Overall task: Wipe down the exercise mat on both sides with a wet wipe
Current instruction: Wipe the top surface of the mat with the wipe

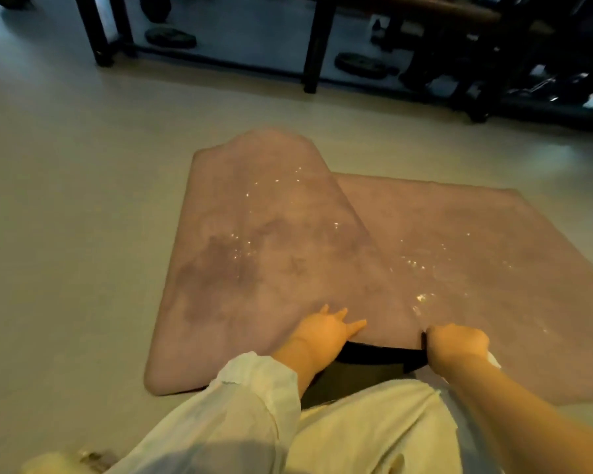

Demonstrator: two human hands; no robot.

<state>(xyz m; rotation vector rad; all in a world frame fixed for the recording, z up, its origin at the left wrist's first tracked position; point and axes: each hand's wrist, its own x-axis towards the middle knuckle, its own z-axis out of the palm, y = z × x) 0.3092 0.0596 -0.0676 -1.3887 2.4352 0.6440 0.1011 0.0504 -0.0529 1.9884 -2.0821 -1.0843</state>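
Head view: mauve exercise mat (459,254) on floor (65,200), partly folded, flap running away from the person. Left hand (322,331) presses flat on the flap's near edge; right hand (457,345) grips the edge beside it, white wipe (493,360) peeking out.

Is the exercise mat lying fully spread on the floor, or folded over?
Folded over: the exercise mat's left part overlaps the right diagonally. The left hand presses it; the right hand grips its lifted near edge.
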